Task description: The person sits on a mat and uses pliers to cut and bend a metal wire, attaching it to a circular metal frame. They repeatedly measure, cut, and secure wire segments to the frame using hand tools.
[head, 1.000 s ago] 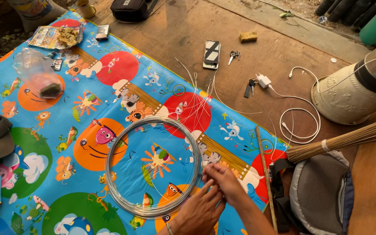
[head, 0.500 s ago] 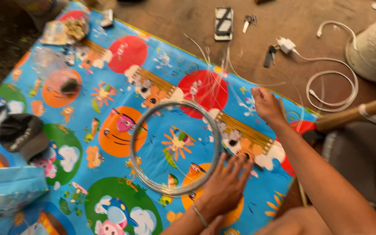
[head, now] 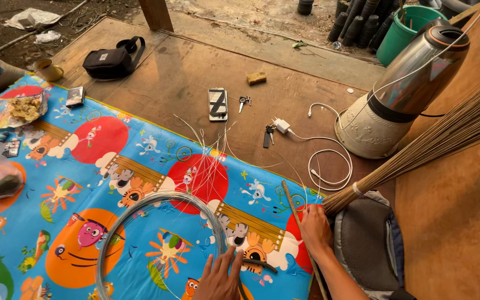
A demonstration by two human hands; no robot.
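The person's left hand [head: 219, 276] lies flat with fingers spread on the bright cartoon-printed plastic mat [head: 84, 166], fingertips touching the lower right part of the big coil of thin grey wire [head: 156, 244]. It presses down rather than grips, nothing closed in it. The coil lies flat on the mat, in front of the person and a bit to the left.

The right hand [head: 313, 230] sits at the mat's right edge, fingers curled loosely at the bound end of the bundle of thin brown broom sticks [head: 440, 139], right where the bundle meets a thin wooden stick [head: 298, 222] lying on the mat. Whether it actually has hold of anything there can't be told.

A few loose pale straws [head: 209, 150] fan out across the mat's far edge. Beyond on the wooden floor: a black smartphone [head: 218, 103], a white charger cable [head: 329, 166], a shiny metal kettle-like pot [head: 401, 89] and a grey backpack [head: 368, 244] beside the right wrist.
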